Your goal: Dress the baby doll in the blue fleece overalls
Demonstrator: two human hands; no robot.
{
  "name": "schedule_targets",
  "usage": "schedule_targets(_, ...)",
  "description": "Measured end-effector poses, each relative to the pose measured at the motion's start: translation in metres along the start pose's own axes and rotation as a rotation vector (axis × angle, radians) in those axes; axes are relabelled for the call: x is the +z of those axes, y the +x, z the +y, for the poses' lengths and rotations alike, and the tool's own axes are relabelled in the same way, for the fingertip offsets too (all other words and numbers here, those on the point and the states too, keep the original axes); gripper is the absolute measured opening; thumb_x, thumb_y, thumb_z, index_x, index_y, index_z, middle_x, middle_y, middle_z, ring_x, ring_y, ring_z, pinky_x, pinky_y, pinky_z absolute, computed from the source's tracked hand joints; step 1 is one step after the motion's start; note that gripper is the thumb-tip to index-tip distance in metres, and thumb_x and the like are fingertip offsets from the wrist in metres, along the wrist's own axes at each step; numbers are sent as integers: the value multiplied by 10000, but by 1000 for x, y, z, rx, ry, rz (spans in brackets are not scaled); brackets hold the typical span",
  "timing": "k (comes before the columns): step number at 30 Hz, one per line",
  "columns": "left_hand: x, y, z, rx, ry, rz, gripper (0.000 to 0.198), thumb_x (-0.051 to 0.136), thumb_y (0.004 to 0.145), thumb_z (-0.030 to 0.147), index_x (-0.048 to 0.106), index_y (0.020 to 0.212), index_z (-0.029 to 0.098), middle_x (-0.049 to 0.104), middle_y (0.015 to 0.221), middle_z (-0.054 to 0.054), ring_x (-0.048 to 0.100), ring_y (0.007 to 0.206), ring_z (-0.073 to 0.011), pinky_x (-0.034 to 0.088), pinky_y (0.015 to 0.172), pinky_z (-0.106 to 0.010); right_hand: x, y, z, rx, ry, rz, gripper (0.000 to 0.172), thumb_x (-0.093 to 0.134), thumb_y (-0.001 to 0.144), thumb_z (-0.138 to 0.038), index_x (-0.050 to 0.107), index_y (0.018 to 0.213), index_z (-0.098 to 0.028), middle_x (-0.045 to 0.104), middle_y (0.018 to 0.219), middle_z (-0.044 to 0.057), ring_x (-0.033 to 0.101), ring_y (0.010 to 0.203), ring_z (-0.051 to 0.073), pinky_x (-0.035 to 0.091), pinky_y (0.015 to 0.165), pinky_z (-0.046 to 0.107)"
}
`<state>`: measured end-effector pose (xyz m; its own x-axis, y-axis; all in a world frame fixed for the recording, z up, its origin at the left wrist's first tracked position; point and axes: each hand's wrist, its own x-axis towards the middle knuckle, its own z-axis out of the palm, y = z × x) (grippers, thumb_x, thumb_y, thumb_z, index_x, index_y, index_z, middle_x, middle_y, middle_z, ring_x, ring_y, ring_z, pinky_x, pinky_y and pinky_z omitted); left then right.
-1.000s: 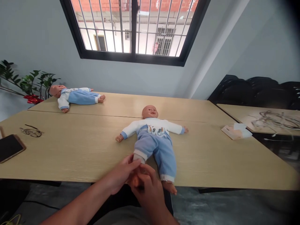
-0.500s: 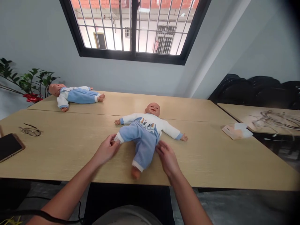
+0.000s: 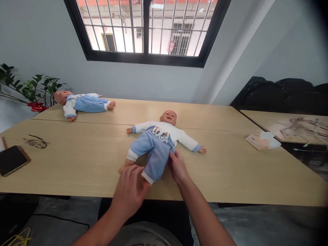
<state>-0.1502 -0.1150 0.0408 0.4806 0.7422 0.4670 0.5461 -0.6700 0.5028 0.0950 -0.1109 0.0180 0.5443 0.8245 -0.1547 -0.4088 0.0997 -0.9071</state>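
On the pale wooden worktop (image 3: 220, 164), we see a doll (image 3: 164, 146) lying on its back around the middle of the front edge, its head toward the back edge. It wears a white top and blue trousers with white cuffs, an animal face printed across the front, and its arms spread toward the left and right edges. Our left hand (image 3: 129, 191) is over the doll's lower legs at the front edge, fingers bent, just by the bare foot (image 3: 124, 166) of the leg nearer the left edge. The other leg's foot is mostly hidden behind this hand, so we cannot tell whether the grip is around it. Our right hand (image 3: 178, 165) has its fingertips against the trousers at the hip facing the right edge; we cannot tell whether its grip pinches any cloth. A second doll (image 3: 88, 103), similarly dressed, lies by the back left corner, feet pointing toward the right edge. Toward the left edge we find a dark-screened phone (image 3: 13, 160) and, near it, a pair of glasses (image 3: 37, 144). A flat card (image 3: 257, 142) rests by the right edge, and beyond that edge a side worktop (image 3: 256, 118) carries tangled cables (image 3: 304, 126). Past the back left corner stands a leafy plant (image 3: 30, 90).
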Motion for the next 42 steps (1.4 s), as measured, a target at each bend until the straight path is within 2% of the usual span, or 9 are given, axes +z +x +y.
schedule_targets(3, 15, -12, 20, -98, -97, -110, 600, 694, 902, 405, 468, 1421, 205, 563, 1372, -158, 538, 1312, -342, 497, 1060, -515, 6, -1, 3, 75, 163, -8, 215, 740, 834, -404, 709, 996, -267, 772, 1071, 23, 693, 1042, 236, 547, 931, 394)
schedule_targets(7, 20, 3, 12, -278, -327, -117, 445, 618, 888, 250, 523, 1318, 191, 637, 1260, -132, 644, 1172, -285, 537, 996, -456, 7, -4, 2, 105, 354, -73, 69, 643, 787, -269, 704, 810, -245, 758, 892, 26, 682, 915, 236, 560, 905, 405)
schedule_targets(11, -7, 32, 1, -459, -607, -107, 444, 701, 832, 354, 567, 1223, 192, 710, 1060, -71, 702, 950, -231, 573, 863, -368, 13, -10, -1, 44, 330, -128, 261, 653, 711, -149, 725, 942, -246, 760, 1011, 7, 663, 973, 204, 543, 909, 346)
schedule_targets(17, -54, 67, 6, -671, -951, -114, 439, 782, 756, 531, 569, 921, 185, 723, 1003, -56, 654, 688, -147, 526, 583, -258, 26, -19, -3, 102, 45, -209, 444, 757, 822, -385, 653, 1241, -279, 740, 1174, 26, 667, 997, 220, 504, 727, 285)
schedule_targets(21, -76, 80, 3, -613, -945, -25, 432, 823, 732, 481, 628, 949, 163, 734, 1145, -91, 688, 799, -161, 561, 654, -256, 24, -6, -9, -54, -291, -60, 361, 781, 779, -470, 732, 1030, -215, 761, 1052, 52, 644, 991, 268, 503, 733, 317)
schedule_targets(24, -93, 86, -3, -614, -884, -93, 466, 836, 711, 482, 706, 1002, 142, 750, 1135, -110, 709, 862, -210, 595, 672, -289, 16, 11, -16, -117, -329, 49, 264, 808, 741, -422, 699, 863, -215, 723, 813, 24, 626, 816, 222, 481, 651, 296)
schedule_targets(28, -106, 89, -11, -635, -854, -169, 576, 846, 699, 488, 738, 1152, 149, 760, 1150, -122, 731, 889, -256, 622, 632, -326, 8, 36, -21, -50, -212, 153, 342, 765, 767, -479, 509, 770, -253, 422, 489, -97, 395, 433, 113, 291, 414, 236)
schedule_targets(37, -96, 87, -11, -663, -955, -218, 538, 792, 783, 524, 728, 1156, 142, 755, 1166, -130, 722, 906, -226, 606, 647, -276, 6, 39, -24, -44, -57, 75, 279, 642, 716, -463, 496, 821, -250, 470, 583, -75, 443, 474, 103, 377, 431, 230)
schedule_targets(42, -99, 90, -11, -660, -961, -223, 535, 789, 770, 518, 719, 1139, 137, 754, 1130, -132, 713, 886, -229, 589, 625, -276, -11, 40, -35, -68, -180, 82, 296, 728, 665, -348, 562, 882, -235, 435, 587, -97, 360, 446, 84, 288, 394, 212)
